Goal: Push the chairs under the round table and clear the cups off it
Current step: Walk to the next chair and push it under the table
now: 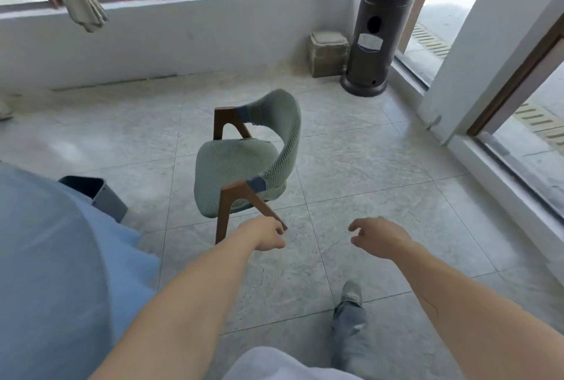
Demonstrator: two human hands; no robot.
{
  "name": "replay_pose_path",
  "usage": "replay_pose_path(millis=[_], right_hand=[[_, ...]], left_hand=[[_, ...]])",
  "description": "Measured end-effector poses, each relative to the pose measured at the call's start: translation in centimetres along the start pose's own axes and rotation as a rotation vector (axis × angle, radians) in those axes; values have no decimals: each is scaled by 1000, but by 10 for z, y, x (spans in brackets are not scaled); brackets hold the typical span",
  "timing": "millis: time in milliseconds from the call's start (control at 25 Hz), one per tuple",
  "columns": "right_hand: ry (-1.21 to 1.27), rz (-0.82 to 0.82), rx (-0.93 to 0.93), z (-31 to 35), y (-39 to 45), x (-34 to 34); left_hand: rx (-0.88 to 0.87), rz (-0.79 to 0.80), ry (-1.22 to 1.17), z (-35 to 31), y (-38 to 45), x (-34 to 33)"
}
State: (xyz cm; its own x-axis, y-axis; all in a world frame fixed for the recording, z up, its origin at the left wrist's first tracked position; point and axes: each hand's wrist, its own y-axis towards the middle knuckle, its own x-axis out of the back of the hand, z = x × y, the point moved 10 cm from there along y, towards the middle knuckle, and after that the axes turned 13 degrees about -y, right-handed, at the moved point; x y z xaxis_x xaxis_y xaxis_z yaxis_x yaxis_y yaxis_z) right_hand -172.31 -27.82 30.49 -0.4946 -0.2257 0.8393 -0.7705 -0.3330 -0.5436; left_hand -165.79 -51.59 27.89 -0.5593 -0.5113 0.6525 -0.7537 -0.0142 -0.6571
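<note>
A chair (235, 172) with a pale green fabric seat, a curved green backrest and brown wooden legs stands on the tiled floor in the middle of the view, its seat facing left. The round table (45, 257), covered in a light blue cloth, fills the lower left. No cups show on the visible part of it. My left hand (265, 236) hovers just in front of the chair's near wooden leg, fingers loosely curled, holding nothing. My right hand (375, 236) is out to the right of the chair, fingers apart and empty.
A grey bin (100, 196) stands on the floor beside the table's edge. A dark patio heater (378, 40) and a stone block (328, 53) occupy the far right corner. A low white wall with windows runs along the back, and a glass sliding door (518, 150) lines the right side.
</note>
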Motion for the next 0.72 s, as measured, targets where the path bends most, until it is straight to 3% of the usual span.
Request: replay_pose_path(millis=[440,720], right_hand=[[-94,-25,122,-97,212,143],[-178,-12,223,-100,302,201]], left_hand=[[109,-77,-175,-78,171,123],[217,-117,-233,-81,240,182]])
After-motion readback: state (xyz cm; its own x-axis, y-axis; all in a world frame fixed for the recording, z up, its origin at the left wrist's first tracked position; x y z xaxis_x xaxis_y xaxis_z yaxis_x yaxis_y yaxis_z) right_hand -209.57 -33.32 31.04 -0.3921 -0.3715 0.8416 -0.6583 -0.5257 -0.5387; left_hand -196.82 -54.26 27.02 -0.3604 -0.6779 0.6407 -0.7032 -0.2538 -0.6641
